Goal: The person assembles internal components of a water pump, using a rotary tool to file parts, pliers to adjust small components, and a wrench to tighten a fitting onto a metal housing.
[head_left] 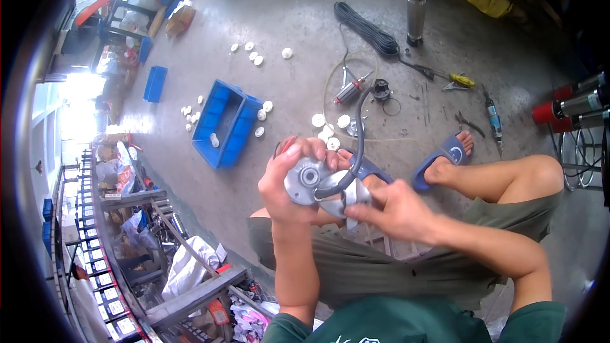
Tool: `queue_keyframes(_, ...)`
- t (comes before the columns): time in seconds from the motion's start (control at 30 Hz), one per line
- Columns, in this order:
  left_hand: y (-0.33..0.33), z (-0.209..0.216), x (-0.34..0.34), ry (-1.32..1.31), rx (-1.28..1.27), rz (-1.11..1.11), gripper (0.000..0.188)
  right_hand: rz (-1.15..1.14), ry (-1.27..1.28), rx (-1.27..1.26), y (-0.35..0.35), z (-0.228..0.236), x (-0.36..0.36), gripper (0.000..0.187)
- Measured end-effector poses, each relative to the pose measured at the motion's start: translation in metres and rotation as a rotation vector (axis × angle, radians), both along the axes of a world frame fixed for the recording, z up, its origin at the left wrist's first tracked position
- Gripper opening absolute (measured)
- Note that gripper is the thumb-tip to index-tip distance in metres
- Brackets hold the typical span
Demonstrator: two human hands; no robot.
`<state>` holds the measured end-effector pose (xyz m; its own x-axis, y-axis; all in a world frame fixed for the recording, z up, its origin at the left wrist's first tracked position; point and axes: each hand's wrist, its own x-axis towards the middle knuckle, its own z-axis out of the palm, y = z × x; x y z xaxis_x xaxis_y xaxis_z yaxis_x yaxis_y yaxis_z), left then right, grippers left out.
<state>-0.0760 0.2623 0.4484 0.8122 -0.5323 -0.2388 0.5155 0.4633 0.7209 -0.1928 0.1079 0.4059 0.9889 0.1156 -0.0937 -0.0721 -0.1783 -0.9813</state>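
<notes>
The concrete floor (286, 13) spreads beneath everything, and on it, ahead and to the left, sits a blue crate (241, 133) with pale discs (318, 121) scattered around it. Beyond the feet lies a coil of dark cable (368, 30), and near that a steel cylinder (415, 16) stands upright.

The work itself is up between the two hands, above the lap. The left hand (274, 181) grasps a round metal piece (296, 185) by its edge, flat face upward; the right hand (406, 213) grips a curved metal piece (357, 194) just beside it, fingers and thumb closed around its outer side. Whether the pieces are joined or only held together, I cannot tell. A thick black cord (362, 146) arcs over them and up toward a black round part (381, 91) on the floor.

The step in hand looks like handling these two pieces against each other — lining them up or working one on the other. As I judge it, the next move calls for a firm left grip, small turns of the right wrist, and the cord kept from snagging — above all around the little central ring in the round piece's face.
</notes>
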Motion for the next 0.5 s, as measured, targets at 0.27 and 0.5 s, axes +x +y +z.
queue_keyframes(0.27,0.014,-0.01,0.008,-0.449,-0.031,0.664,0.02,-0.093,0.35,0.432,-0.007,-0.003,0.004,0.056)
queue_keyframes(0.5,0.003,-0.017,-0.003,-0.942,0.136,0.854,0.024,0.119,0.483,0.568,0.021,0.028,-0.011,0.052)
